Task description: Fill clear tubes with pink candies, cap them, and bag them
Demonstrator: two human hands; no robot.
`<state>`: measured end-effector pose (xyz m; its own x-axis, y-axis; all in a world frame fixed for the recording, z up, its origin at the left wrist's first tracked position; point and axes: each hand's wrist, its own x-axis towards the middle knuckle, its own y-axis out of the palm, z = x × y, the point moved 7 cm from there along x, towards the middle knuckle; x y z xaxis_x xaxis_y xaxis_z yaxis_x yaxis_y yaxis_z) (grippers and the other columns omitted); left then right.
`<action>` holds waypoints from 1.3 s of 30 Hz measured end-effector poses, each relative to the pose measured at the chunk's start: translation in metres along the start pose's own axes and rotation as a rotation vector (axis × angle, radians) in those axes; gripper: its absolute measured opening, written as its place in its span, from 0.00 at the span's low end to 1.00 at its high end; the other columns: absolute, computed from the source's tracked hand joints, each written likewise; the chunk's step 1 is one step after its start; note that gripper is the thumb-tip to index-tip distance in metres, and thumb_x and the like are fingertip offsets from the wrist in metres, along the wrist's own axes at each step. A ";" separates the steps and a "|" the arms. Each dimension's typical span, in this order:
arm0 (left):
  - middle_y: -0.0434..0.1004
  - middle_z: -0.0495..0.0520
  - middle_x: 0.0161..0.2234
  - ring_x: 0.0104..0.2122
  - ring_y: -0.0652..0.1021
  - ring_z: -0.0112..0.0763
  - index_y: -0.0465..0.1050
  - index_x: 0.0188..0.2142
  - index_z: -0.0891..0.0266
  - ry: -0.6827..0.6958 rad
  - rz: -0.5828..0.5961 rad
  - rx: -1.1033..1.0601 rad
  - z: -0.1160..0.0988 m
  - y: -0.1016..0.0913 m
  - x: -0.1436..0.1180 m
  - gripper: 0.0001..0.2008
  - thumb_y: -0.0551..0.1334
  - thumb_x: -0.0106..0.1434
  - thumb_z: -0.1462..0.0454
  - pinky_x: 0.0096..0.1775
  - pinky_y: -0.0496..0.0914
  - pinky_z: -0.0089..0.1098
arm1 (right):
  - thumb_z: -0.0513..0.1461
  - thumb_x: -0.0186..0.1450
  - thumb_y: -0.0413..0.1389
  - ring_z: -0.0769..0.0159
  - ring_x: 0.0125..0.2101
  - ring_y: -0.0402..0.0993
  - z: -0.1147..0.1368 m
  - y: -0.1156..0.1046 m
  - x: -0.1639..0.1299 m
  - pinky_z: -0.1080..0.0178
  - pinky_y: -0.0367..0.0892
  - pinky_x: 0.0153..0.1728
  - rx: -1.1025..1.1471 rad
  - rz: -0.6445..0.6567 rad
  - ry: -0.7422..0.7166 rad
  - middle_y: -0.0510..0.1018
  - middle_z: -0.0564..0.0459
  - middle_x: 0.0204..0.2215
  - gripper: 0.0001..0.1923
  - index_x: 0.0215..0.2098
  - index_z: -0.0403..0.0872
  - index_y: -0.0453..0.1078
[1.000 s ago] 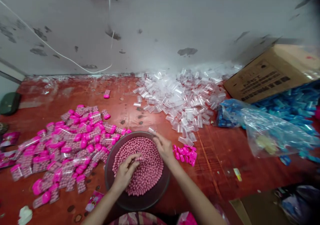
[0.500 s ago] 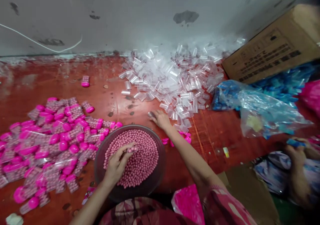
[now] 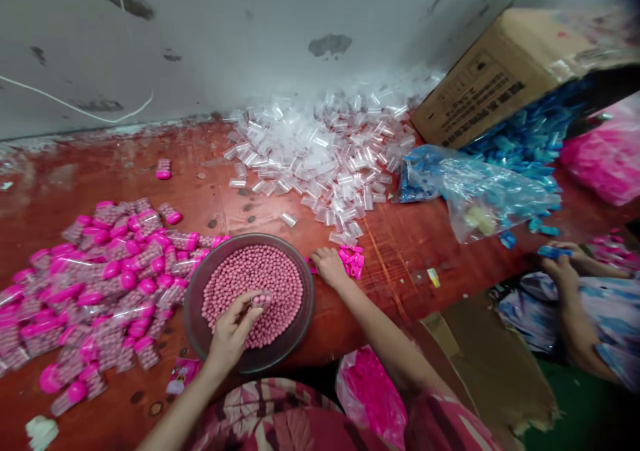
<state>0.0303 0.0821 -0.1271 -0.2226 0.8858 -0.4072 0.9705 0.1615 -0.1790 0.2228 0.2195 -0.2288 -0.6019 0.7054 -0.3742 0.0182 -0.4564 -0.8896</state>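
The person's two hands are apart, just below the middle of the frame. The left hand [image 3: 231, 334] reaches over a dark round bowl [image 3: 306, 307] of pink beads [image 3: 270, 271], its thumb and fingers pinched on a small bead-filled container [image 3: 261, 299] held above them. The right hand [image 3: 329, 266] is just right of the bowl, fingers down among bright pink caps [image 3: 353, 264] on the reddish surface [image 3: 395, 291]; whether it grips one cannot be told.

A heap of capped containers [image 3: 120, 271], filled with pink beads and topped in pink, spreads across the left of the frame, near the bowl. One separate capped container [image 3: 163, 169] stands above that heap. Clear empty tubes [image 3: 320, 147] lie piled at the upper centre against the grey wall [image 3: 250, 57], and a single clear tube [image 3: 289, 219] lies between the pile and the bowl.

At the upper right, a tilted cardboard box [image 3: 480, 84] sits beside blue pieces [image 3: 530, 137] and a clear plastic bag [image 3: 500, 194]. At the right edge, another person's hands [image 3: 566, 274] hold a blue piece [image 3: 555, 252]. A pink-filled bag [image 3: 373, 397] is at the bottom centre.
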 end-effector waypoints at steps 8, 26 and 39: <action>0.73 0.57 0.42 0.42 0.73 0.37 0.67 0.44 0.63 0.008 -0.038 -0.070 0.010 0.000 -0.025 0.16 0.58 0.57 0.60 0.46 0.66 0.38 | 0.41 0.64 0.46 0.60 0.39 0.63 -0.022 -0.008 -0.007 0.61 0.52 0.39 -0.060 -0.087 0.163 0.71 0.44 0.36 0.12 0.40 0.44 0.67; 0.73 0.55 0.41 0.40 0.74 0.35 0.67 0.43 0.62 -0.016 -0.126 -0.385 0.011 0.009 -0.046 0.17 0.61 0.54 0.61 0.43 0.70 0.37 | 0.37 0.63 0.47 0.62 0.34 0.70 0.000 -0.021 0.003 0.61 0.61 0.36 0.097 -0.190 0.130 0.75 0.42 0.32 0.10 0.37 0.40 0.67; 0.74 0.56 0.40 0.38 0.75 0.36 0.70 0.44 0.63 0.191 -0.045 -0.313 -0.026 0.019 -0.043 0.17 0.57 0.57 0.59 0.42 0.71 0.38 | 0.37 0.63 0.49 0.66 0.37 0.68 0.144 -0.152 -0.106 0.63 0.65 0.39 0.634 -0.396 -0.548 0.72 0.48 0.36 0.13 0.46 0.47 0.64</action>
<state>0.0606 0.0588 -0.0894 -0.2726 0.9355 -0.2249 0.9482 0.3008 0.1022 0.1689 0.1359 -0.0160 -0.7672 0.5919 0.2470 -0.6125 -0.5619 -0.5560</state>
